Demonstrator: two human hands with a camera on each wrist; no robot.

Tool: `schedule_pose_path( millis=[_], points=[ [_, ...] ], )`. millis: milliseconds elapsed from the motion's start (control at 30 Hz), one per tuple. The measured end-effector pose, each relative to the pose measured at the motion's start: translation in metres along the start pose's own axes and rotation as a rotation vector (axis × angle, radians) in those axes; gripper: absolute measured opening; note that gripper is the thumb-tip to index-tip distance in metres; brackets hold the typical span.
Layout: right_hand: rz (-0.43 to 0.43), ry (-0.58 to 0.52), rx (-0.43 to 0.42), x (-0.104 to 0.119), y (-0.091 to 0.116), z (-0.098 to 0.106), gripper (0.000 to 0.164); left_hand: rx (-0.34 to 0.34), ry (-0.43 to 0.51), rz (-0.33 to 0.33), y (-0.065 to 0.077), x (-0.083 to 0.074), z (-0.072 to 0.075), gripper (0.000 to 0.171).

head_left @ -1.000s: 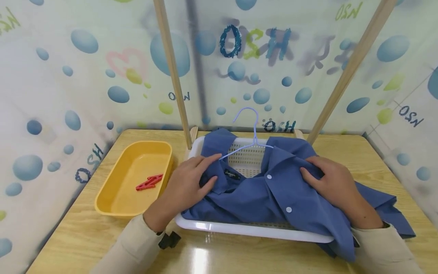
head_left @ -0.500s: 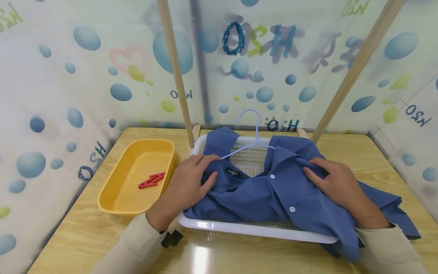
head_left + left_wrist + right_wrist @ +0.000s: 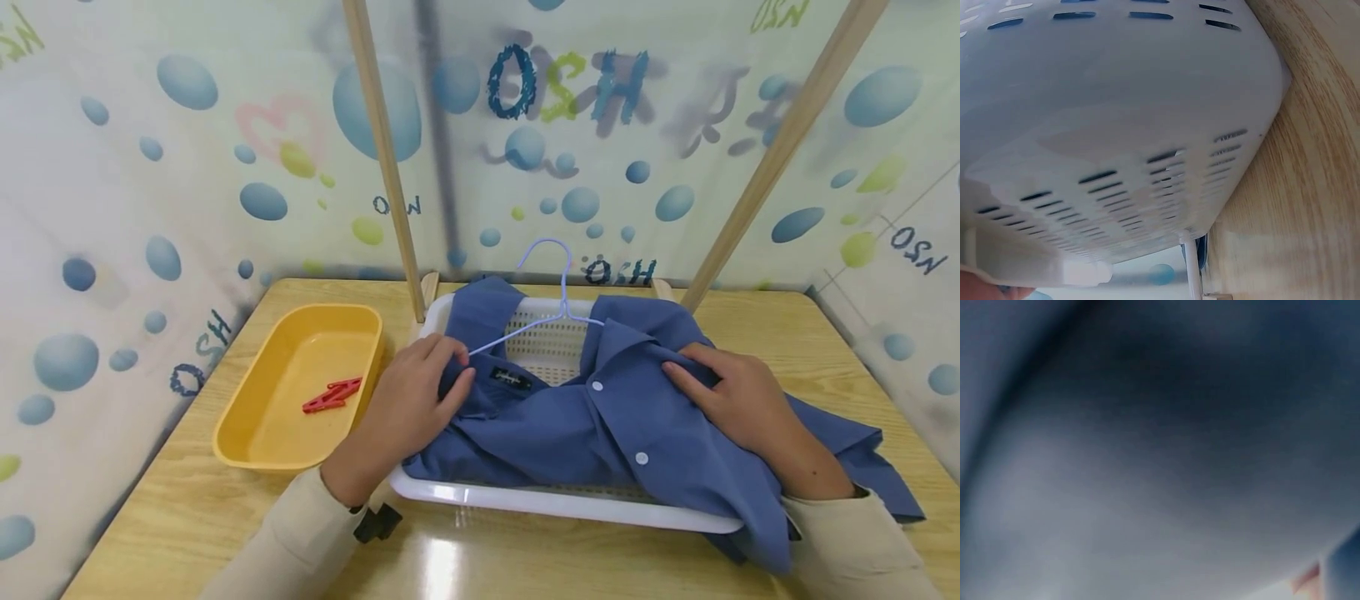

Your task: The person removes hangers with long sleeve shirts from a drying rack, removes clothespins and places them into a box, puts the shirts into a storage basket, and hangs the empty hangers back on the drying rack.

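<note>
In the head view a blue button-up shirt [image 3: 540, 442] lies over a white slotted basket [image 3: 555, 504]. A thin lavender clothes hanger [image 3: 564, 283] sits inside its neck, hook up, and the ends of its arms are hidden under the cloth. My left hand [image 3: 405, 396] pinches the shirt's left shoulder beside the hanger arm. On the other side, my right hand [image 3: 738, 400] grips the shirt at the right shoulder, its fingertips partly tucked into the fabric. The basket's outer wall [image 3: 1116, 106] fills the left wrist view. Blurred dark cloth [image 3: 1147, 437] covers most of the right wrist view.
A yellow tray [image 3: 258, 442] with red clothespins [image 3: 332, 395] stands left of the basket on the wooden table [image 3: 480, 558]. Two wooden poles, one left [image 3: 382, 142] and one right [image 3: 787, 142], rise behind the basket before a patterned curtain. One sleeve [image 3: 870, 450] spills over the right side.
My left fingers have curled in from the hanger arm onto the shirt shoulder, and more of that arm shows. My right hand keeps its grip. The head view has shifted slightly.
</note>
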State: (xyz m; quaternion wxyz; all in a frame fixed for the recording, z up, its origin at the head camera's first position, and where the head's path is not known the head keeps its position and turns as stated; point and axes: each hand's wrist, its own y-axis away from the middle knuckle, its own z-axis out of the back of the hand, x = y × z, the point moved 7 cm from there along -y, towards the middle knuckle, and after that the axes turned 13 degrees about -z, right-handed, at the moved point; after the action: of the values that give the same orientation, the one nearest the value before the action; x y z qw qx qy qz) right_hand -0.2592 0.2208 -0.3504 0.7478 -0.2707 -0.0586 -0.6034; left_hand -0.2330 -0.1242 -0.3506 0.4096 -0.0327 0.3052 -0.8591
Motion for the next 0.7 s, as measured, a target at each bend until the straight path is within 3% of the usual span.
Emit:
schedule_pose_path(
  millis=[300, 700],
  points=[
    [-0.019, -0.011, 0.02, -0.0026, 0.0001, -0.002, 0.008, -0.046, -0.018, 0.05, 0.0013, 0.0007, 0.0042, 0.025],
    [-0.006, -0.032, 0.006, -0.0026, 0.0001, -0.0009, 0.02, -0.052, -0.022, 0.082, 0.0008, 0.0033, 0.0044, 0.017]
  ],
)
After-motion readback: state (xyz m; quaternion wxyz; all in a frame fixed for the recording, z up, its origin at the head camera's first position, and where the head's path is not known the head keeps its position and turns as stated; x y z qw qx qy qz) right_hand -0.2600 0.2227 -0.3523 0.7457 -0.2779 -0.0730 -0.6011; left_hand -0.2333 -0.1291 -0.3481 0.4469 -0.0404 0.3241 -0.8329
